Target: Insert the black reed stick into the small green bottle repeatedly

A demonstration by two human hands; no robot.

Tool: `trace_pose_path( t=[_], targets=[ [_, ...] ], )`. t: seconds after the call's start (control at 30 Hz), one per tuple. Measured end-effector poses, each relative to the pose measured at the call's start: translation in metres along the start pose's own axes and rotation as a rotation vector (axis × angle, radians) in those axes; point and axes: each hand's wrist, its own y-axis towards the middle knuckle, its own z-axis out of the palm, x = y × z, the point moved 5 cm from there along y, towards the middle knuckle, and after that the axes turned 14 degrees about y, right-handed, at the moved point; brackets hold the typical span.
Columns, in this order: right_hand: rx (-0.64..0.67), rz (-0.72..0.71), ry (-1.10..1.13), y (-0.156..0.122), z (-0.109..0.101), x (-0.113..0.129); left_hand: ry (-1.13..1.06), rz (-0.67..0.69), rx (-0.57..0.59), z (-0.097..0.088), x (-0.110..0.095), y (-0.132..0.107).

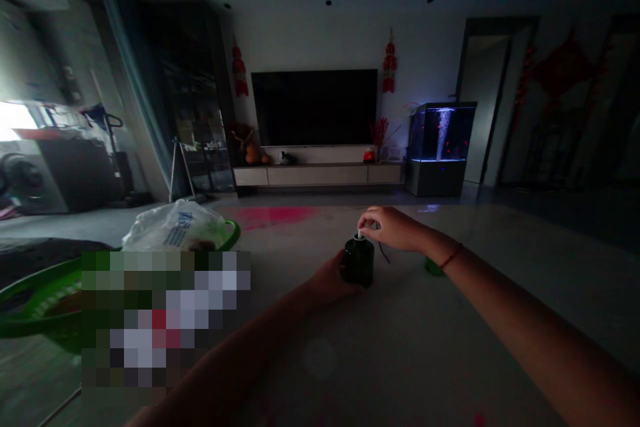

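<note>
A small dark green bottle (pixel 361 261) stands on the pale table (pixel 410 347) in front of me. My left hand (pixel 330 280) is wrapped round its left side and holds it. My right hand (pixel 393 225) hovers over the bottle's mouth, fingers pinched on a small white piece (pixel 359 233) at the top; I cannot make out what it is. A red string circles my right wrist. A small green object (pixel 433 267), perhaps a cap, lies on the table just behind my right wrist. The room is dim.
A green basket (pixel 40 300) holding a white plastic bag (pixel 175 227) sits at the table's left. A thin dark cord (pixel 384 255) lies next to the bottle. Beyond are a wall television (pixel 314 107), a low cabinet and a lit aquarium (pixel 443 133).
</note>
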Motion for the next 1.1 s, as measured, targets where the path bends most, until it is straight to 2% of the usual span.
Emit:
trace_pose_path(
  t=[0.13,0.3,0.43,0.57,0.7,0.93,1.1],
  targets=[
    [0.073,0.043,-0.008,0.005,0.001,-0.002,-0.048,0.031,-0.007,0.002,0.006,0.003],
    [0.286,0.143,0.066,0.019,0.003,-0.003,-0.044,0.029,-0.006,0.004,0.012,0.004],
    [0.395,0.199,0.059,0.029,-0.002,-0.005,-0.051,0.057,-0.009,0.004,0.011,0.003],
    [0.499,0.33,0.143,0.031,-0.004,-0.015,-0.091,0.059,-0.023,0.003,0.01,0.002],
    [0.459,0.411,0.274,0.029,-0.001,-0.025,-0.107,0.075,-0.012,0.003,0.006,0.002],
    [0.39,0.365,0.313,0.029,0.007,-0.031,-0.023,0.004,-0.046,0.0,-0.001,-0.002],
    [0.377,0.321,0.289,0.029,0.007,-0.027,-0.053,0.019,0.014,0.001,-0.003,-0.002]
  ],
)
